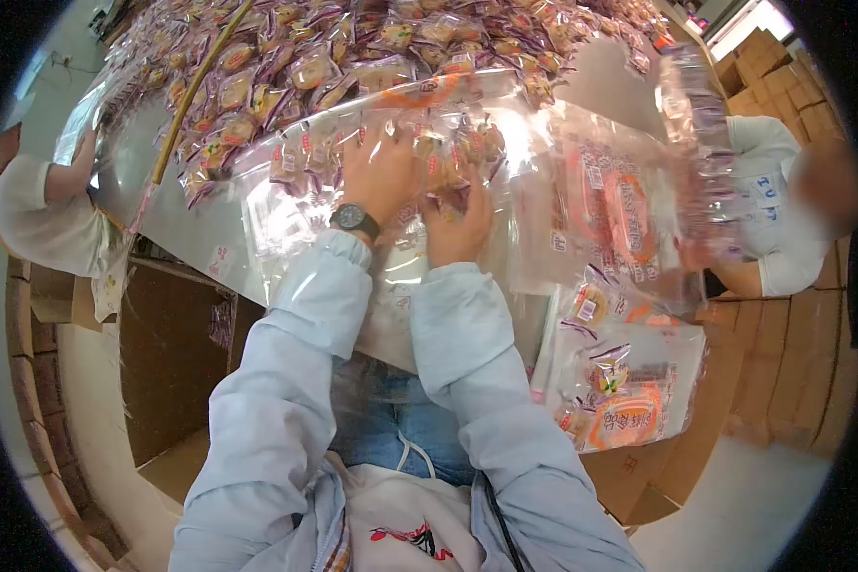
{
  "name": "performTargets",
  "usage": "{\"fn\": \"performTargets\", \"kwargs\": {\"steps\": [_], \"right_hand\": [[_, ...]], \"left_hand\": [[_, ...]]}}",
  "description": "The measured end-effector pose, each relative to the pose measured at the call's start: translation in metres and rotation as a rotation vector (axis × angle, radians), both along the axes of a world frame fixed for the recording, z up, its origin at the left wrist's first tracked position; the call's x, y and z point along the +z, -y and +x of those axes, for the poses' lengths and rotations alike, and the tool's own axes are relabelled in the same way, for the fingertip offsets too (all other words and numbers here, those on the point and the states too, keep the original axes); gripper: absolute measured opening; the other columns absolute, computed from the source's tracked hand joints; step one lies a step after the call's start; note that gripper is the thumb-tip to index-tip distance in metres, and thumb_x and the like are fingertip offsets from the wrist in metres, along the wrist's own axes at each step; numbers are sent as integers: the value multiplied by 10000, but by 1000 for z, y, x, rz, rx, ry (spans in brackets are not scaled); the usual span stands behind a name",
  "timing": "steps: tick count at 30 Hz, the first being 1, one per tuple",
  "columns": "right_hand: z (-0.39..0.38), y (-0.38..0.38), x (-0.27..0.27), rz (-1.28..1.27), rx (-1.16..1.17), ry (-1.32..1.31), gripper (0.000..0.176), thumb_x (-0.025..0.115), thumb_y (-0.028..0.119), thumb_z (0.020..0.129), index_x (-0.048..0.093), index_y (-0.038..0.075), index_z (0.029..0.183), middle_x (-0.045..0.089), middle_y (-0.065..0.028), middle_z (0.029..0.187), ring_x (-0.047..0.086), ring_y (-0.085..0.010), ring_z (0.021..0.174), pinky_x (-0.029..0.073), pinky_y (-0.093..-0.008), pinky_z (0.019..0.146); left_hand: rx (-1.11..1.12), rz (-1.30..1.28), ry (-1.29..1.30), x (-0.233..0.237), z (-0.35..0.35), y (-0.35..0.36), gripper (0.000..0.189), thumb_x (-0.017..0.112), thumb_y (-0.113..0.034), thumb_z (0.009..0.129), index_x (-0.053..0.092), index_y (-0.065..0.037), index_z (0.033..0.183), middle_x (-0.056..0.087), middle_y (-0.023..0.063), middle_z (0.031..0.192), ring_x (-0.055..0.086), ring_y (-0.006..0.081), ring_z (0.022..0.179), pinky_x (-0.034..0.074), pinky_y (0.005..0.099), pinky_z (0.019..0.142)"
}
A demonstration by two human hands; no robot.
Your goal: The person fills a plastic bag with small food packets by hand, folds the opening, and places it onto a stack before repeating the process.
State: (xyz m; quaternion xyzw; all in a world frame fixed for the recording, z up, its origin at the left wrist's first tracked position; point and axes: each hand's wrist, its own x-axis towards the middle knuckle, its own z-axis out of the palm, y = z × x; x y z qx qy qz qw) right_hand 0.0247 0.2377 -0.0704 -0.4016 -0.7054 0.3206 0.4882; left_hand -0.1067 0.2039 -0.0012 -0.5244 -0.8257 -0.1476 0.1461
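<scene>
Both of my hands are inside a large clear plastic bag [286, 214] with orange print, which lies on the table in front of me. My left hand [381, 176], with a dark watch at its wrist, reaches forward over a row of small wrapped pastries [300, 162], fingers stretched out. Close beside it, my right hand [458, 221] has its thumb and fingers around a wrapped pastry [448, 202] at the near side of the row. Glare on the film covers part of the fingertips.
A heap of wrapped pastries [315, 67] covers the far table, crossed by a yellow stick [198, 88]. Flat printed bags [624, 205] lie at right, above a filled bag [629, 410]. A cardboard box [167, 381] stands at left. Co-workers [777, 205] flank both sides.
</scene>
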Motion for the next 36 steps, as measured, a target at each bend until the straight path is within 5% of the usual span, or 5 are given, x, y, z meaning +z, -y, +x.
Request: {"fn": "performTargets", "kwargs": {"steps": [4, 12, 20, 33, 36], "right_hand": [[-1, 1, -4, -130, -31, 18, 896, 932, 193, 713, 499, 63, 1487, 632, -210, 1281, 602, -406, 1180, 465, -482, 1021], [-6, 2, -13, -53, -3, -180, 736, 835, 141, 789, 483, -9, 1419, 607, -230, 1278, 592, -411, 1194, 471, -478, 1014], [0, 9, 16, -322, 21, -194, 630, 763, 37, 870, 511, 31, 1447, 686, -125, 1162, 671, -239, 1078, 519, -368, 974], [-2, 0, -9, 120, 42, 236, 850, 686, 100, 857, 307, -20, 1609, 574, -217, 1434, 549, -369, 1310, 421, -483, 1083], [0, 1, 4, 116, 141, 279, 785, 719, 112, 829, 410, -76, 1526, 522, -292, 1460, 544, -434, 1305, 428, -484, 1104]], "left_hand": [[-409, 15, -29, -13, -21, 21, 633, 724, -178, 826, 554, -134, 1434, 542, 102, 1516, 500, 288, 1422, 364, 559, 1171], [-525, 44, 191, 10, -15, 22, 659, 742, -315, 856, 565, -221, 1485, 551, 142, 1487, 528, 399, 1336, 418, 500, 1140], [-380, 53, 72, 5, -6, 19, 636, 775, -290, 844, 587, -192, 1443, 594, 64, 1430, 552, 358, 1316, 429, 542, 1106], [-104, 86, 66, 0, 11, 2, 486, 699, -308, 915, 613, -296, 1393, 678, 27, 1322, 601, 309, 1252, 411, 608, 1053], [-72, 41, 94, 4, 11, 1, 469, 689, -235, 899, 626, -264, 1363, 675, 26, 1309, 599, 304, 1252, 410, 622, 1042]]}}
